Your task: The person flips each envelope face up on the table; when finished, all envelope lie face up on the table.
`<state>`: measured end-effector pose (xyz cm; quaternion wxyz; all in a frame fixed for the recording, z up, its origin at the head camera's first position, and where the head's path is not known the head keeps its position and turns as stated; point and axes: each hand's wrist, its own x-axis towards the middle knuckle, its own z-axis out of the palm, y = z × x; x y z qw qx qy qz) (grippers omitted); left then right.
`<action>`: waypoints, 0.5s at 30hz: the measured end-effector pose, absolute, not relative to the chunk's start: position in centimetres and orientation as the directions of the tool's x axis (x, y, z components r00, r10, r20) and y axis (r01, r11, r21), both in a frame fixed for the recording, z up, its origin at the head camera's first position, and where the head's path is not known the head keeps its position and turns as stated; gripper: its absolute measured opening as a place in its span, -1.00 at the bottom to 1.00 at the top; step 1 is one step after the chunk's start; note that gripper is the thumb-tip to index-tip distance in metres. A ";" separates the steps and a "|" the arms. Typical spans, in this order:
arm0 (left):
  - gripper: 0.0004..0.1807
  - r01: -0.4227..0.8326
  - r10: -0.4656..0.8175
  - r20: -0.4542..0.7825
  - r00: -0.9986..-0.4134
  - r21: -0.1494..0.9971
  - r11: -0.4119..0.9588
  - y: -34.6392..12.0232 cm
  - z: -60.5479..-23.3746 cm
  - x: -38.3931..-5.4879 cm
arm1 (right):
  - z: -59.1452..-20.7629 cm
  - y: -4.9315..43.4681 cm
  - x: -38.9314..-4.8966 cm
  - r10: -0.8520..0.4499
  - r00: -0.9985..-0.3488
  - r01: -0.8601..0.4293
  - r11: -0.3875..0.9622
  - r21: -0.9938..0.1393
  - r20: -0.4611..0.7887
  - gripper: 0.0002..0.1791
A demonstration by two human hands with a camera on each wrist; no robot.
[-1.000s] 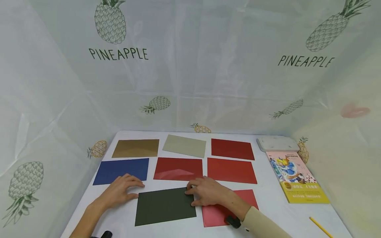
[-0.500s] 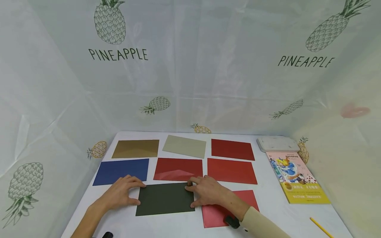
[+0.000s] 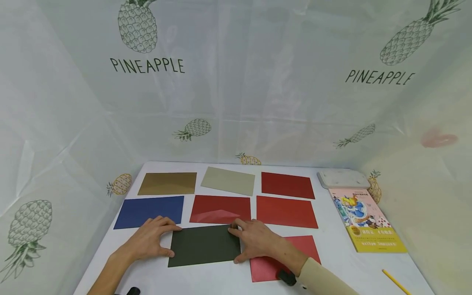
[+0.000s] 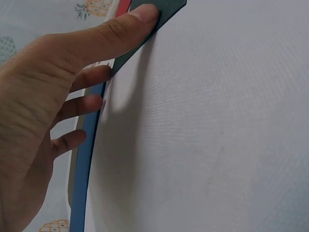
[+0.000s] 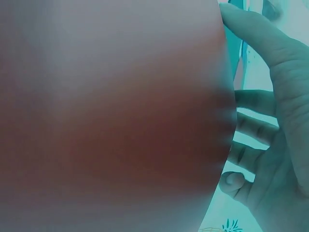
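Note:
A dark green rectangular sheet (image 3: 204, 246) lies at the front middle of the table in the head view. My left hand (image 3: 149, 239) touches its left edge, index finger at the far corner and thumb at the near one. In the left wrist view that thumb (image 4: 140, 19) rests on the green sheet (image 4: 166, 14), the other fingers spread loosely. Across from it, my right hand (image 3: 259, 239) has its index finger on the far right corner and its thumb by the near right corner. A pinkish-red sheet (image 3: 267, 270) lies partly beneath the right wrist.
Behind are a blue sheet (image 3: 149, 211), red sheets (image 3: 221, 208), a brown sheet (image 3: 167, 183) and a beige sheet (image 3: 228, 180). At right lie a picture book (image 3: 366, 221), a white case (image 3: 343, 179) and a yellow pencil (image 3: 396, 282). A blurred reddish-grey surface (image 5: 120, 121) fills much of the right wrist view.
The dark green sheet has moved away from the front edge, toward the red and blue sheets, and its tilt has lessened. The right thumb has slid off toward its near corner.

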<state>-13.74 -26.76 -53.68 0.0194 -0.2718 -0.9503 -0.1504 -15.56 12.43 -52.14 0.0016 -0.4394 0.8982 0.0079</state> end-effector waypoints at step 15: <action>-0.48 0.525 0.490 0.190 -0.851 0.335 0.782 -27.7 -54.1 -13.4 | -51.5 13.3 -16.1 -0.851 -0.521 -0.853 0.515 -0.085 0.063 -0.54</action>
